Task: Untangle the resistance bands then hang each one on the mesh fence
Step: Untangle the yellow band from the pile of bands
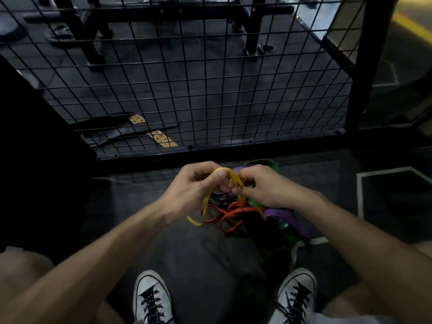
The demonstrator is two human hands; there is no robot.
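- Working over the tangle in the head view, the left hand (195,185) and the right hand (261,185) are both pinching the yellow band (224,171), the grip of each clamped on it where it arches between them, apparently to lift this strand out of the knot first.
- Trailing down from the fingers, the yellow band is looping through the orange band (230,212), which is lying on the floor (163,230) among the purple band (284,213) and the green band (264,163).
- Sitting just in front of the mesh fence (210,90), the pile is staying low between the white sneakers (152,298) and the fence base, probably so each freed band can go straight up onto the wires; none is hanging there yet.
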